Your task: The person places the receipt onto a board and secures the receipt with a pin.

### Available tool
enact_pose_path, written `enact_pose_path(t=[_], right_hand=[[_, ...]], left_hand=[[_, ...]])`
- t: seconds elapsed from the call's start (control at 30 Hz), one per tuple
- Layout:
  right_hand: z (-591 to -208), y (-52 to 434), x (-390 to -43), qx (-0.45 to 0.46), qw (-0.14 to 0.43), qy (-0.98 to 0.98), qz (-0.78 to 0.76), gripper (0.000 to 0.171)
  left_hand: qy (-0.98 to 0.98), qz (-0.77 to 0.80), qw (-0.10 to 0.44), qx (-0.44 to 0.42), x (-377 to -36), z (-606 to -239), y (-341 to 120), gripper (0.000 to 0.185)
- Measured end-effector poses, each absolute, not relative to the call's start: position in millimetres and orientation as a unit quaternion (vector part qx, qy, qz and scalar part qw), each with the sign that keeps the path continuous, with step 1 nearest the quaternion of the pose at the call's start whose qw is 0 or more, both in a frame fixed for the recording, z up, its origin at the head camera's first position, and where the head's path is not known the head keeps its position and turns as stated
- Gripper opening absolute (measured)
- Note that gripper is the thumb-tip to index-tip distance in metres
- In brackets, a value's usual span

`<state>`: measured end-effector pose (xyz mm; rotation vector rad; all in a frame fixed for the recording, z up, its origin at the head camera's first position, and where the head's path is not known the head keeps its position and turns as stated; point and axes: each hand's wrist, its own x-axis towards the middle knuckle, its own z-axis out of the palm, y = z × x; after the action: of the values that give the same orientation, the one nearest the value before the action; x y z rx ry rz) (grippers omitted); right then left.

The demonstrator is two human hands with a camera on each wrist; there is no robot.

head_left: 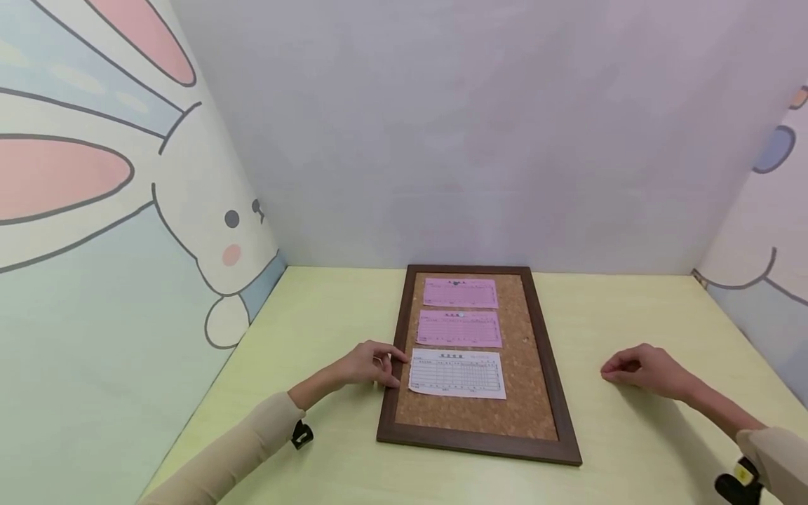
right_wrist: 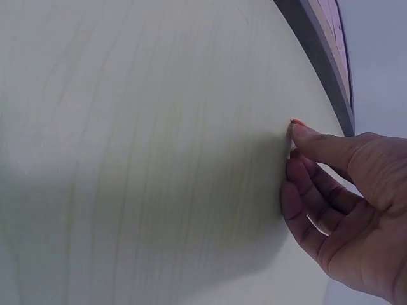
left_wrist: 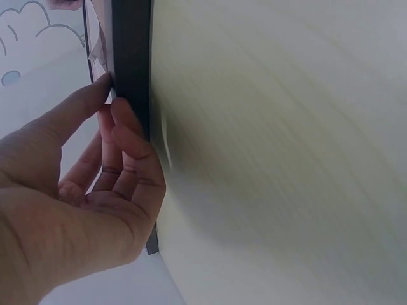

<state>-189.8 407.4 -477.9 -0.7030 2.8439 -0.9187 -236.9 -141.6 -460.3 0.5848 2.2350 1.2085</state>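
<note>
A framed corkboard (head_left: 530, 393) lies on the table with two pink slips, an upper one (head_left: 461, 298) and a lower one (head_left: 459, 337), and a white form (head_left: 457, 375) below them. My left hand (head_left: 369, 365) holds the board's left frame edge (left_wrist: 131, 57), fingertips on the dark wood beside the white form. Right of the board, low over the tabletop, my right hand (head_left: 650, 372) pinches a small red push pin (right_wrist: 297, 122) between thumb and fingertips. Its other fingers are curled, and the fingertips hide most of the pin.
A greenish pin (head_left: 456, 283) is in the upper pink slip and a pale pin (head_left: 461, 315) in the lower one. The pale yellow table (head_left: 315, 308) meets a grey back wall (head_left: 467, 140). A rabbit picture covers the left wall (head_left: 113, 337).
</note>
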Motion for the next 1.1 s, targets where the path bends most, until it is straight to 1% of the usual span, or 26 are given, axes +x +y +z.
enact_pose_path(t=[0.13,0.23,0.37,0.57,0.77,0.9,1.1], right_hand=[[-474.5,404.7,-188.2,-0.236,0.035,0.924,-0.3,0.011],[-473.8,402.0,-186.6,-0.244,0.022,0.925,-0.29,0.013],[-473.7,395.7,-184.5,-0.246,-0.001,0.933,-0.263,0.01],[-473.2,389.4,-183.0,-0.261,-0.006,0.932,-0.252,0.01],[-474.7,387.1,-184.8,-0.26,-0.028,0.938,-0.226,0.008],[-475.7,385.5,-184.4,-0.25,-0.021,0.942,-0.222,0.006],[-474.0,383.2,-183.9,-0.244,-0.012,0.944,-0.22,0.008]], left_hand=[[0.827,0.447,0.268,0.213,-237.5,-459.5,-142.6,0.04],[0.828,0.445,0.268,0.212,-236.9,-458.9,-142.5,0.04],[0.829,0.444,0.265,0.216,-236.3,-458.1,-142.4,0.04],[0.831,0.438,0.26,0.223,-235.9,-457.8,-141.9,0.041],[0.829,0.442,0.262,0.218,-236.4,-457.9,-141.6,0.041],[0.829,0.443,0.262,0.217,-236.4,-458.2,-141.5,0.04],[0.83,0.444,0.264,0.214,-235.7,-458.9,-142.2,0.04]])
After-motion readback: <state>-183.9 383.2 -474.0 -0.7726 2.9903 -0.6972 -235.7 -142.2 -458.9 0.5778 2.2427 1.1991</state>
